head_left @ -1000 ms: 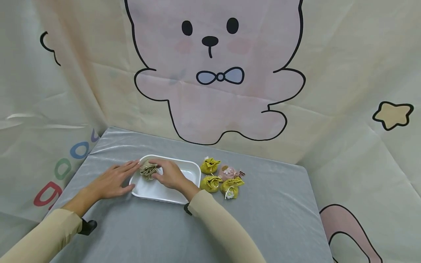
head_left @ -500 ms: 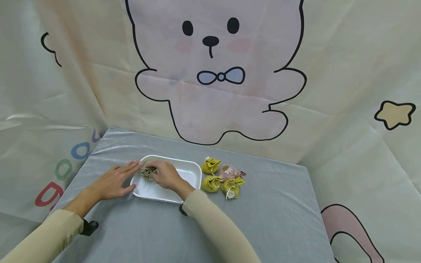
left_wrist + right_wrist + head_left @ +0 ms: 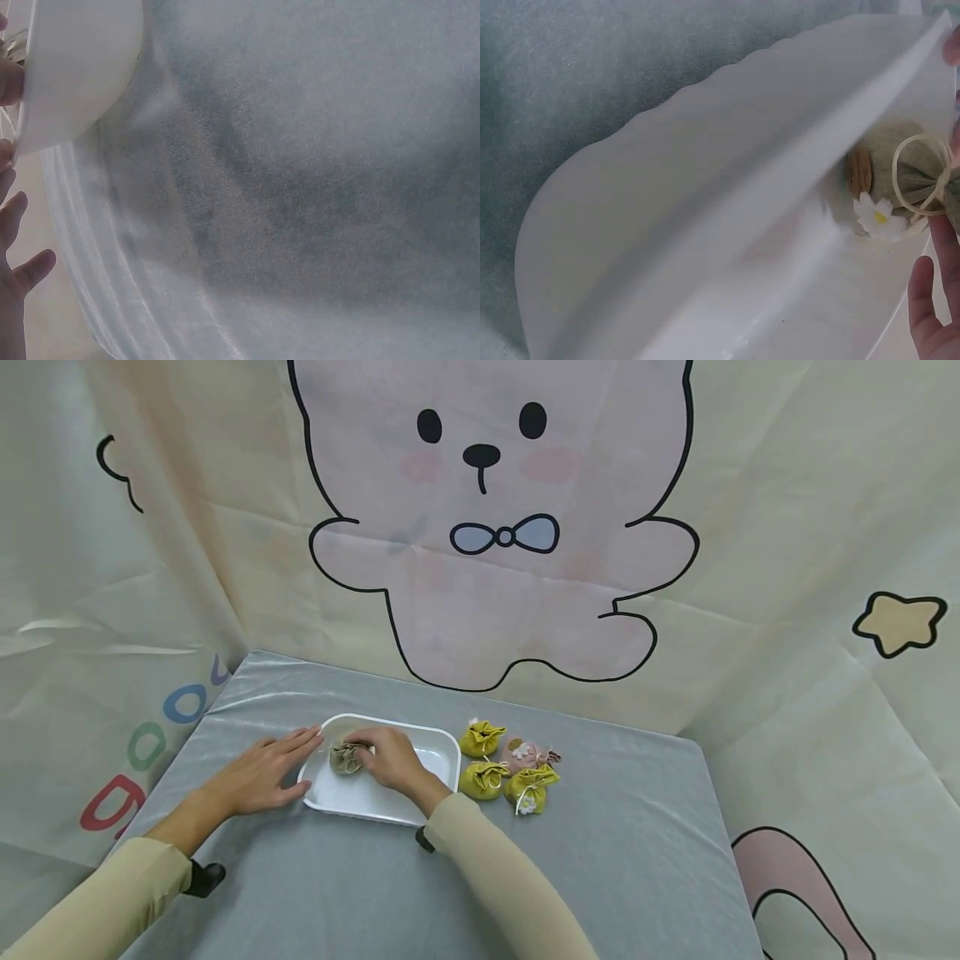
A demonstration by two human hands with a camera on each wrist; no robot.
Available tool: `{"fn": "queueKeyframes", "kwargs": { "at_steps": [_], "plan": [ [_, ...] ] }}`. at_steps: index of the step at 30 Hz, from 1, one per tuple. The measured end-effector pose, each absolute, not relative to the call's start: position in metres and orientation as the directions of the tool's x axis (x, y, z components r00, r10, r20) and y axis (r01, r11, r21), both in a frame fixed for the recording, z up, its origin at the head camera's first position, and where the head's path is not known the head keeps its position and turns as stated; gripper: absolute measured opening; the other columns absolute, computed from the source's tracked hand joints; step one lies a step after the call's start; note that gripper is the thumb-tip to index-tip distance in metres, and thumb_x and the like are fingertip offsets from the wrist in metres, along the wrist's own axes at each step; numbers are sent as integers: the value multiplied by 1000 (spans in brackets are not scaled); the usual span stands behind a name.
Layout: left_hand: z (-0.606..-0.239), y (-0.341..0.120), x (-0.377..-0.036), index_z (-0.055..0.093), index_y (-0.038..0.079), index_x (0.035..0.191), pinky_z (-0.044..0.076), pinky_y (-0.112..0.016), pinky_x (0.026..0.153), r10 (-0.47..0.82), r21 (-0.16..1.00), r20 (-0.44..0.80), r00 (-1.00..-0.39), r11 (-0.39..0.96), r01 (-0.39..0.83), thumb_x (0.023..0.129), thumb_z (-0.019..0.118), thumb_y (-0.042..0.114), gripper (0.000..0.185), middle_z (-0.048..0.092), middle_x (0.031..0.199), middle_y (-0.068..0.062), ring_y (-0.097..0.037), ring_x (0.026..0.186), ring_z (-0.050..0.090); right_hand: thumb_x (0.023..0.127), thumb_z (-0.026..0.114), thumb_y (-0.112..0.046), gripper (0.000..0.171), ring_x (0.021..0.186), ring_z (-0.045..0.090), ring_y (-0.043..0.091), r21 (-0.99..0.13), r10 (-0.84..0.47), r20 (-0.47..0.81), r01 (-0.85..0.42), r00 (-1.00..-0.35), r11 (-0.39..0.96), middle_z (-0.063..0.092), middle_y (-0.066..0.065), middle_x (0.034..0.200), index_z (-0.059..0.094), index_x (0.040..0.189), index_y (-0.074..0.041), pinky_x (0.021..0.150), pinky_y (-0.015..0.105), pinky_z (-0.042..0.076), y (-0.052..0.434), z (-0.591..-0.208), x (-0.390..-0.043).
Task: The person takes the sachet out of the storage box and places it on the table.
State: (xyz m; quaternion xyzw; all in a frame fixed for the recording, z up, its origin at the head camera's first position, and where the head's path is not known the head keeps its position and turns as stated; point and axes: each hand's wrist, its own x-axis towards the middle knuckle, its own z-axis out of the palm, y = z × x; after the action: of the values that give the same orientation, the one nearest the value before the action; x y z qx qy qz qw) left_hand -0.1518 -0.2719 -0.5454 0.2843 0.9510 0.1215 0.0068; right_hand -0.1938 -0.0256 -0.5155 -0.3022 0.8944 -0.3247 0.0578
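Note:
A small khaki drawstring pouch (image 3: 347,759) lies in the left end of the white tray (image 3: 330,802). My right hand (image 3: 392,762) pinches its gathered top. In the right wrist view, the pouch (image 3: 904,169) shows a cream cord, a white daisy and a brown round piece on its side, with fingers (image 3: 945,244) next to the cord. My left hand (image 3: 258,775) rests at the tray's left rim with straight, spread fingers. Only part of that hand and the tray's outer wall (image 3: 86,71) show in the left wrist view.
Right of the tray stand several mustard drawstring pouches (image 3: 480,779) around a pink pouch (image 3: 525,753) with a white flower. A grey velvety cloth (image 3: 615,843) covers the table. Behind it hangs a curtain (image 3: 570,610) with a printed bear.
My right fingers have closed in on the khaki pouch, which has turned and shifted slightly right, its frilled top now showing. My left hand has stayed put at the rim.

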Motion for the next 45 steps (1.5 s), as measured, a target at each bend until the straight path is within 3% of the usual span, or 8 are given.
{"fn": "queueKeyframes", "kwargs": {
  "at_steps": [13, 30, 38, 45],
  "plan": [
    [-543, -270, -151, 42, -1, 149, 38, -64, 100, 536, 251, 37, -843, 812, 527, 89, 67, 34, 74, 41, 153, -21, -41, 136, 44, 95, 65, -10, 25, 110, 64, 7, -643, -530, 103, -462, -842, 610, 73, -4, 117, 76, 117, -14, 93, 23, 47, -16, -515, -192],
    [-543, -269, -150, 44, 0, 148, 38, -64, 99, 528, 246, 29, -849, 819, 518, 89, 67, 37, 74, 40, 154, -21, -42, 136, 43, 95, 67, -16, 23, 104, 66, 5, -554, -555, 104, -512, -825, 657, 74, -7, 112, 77, 115, -18, 87, 24, 49, 4, -509, -188],
    [-544, -271, -151, 42, 0, 149, 37, -64, 101, 531, 249, 20, -847, 818, 519, 90, 66, 39, 75, 40, 154, -21, -42, 137, 42, 94, 68, -17, 22, 101, 68, 6, -502, -552, 192, -565, -811, 655, 74, -8, 110, 77, 114, -18, 83, 25, 51, 16, -506, -181],
    [-546, -272, -151, 42, 1, 150, 37, -64, 101, 526, 237, 25, -850, 823, 516, 89, 66, 38, 75, 39, 154, -21, -41, 138, 41, 96, 66, -16, 24, 102, 68, 7, -521, -500, 260, -556, -826, 648, 74, -6, 113, 76, 117, -15, 84, 24, 52, 21, -502, -173]
  ]
}}
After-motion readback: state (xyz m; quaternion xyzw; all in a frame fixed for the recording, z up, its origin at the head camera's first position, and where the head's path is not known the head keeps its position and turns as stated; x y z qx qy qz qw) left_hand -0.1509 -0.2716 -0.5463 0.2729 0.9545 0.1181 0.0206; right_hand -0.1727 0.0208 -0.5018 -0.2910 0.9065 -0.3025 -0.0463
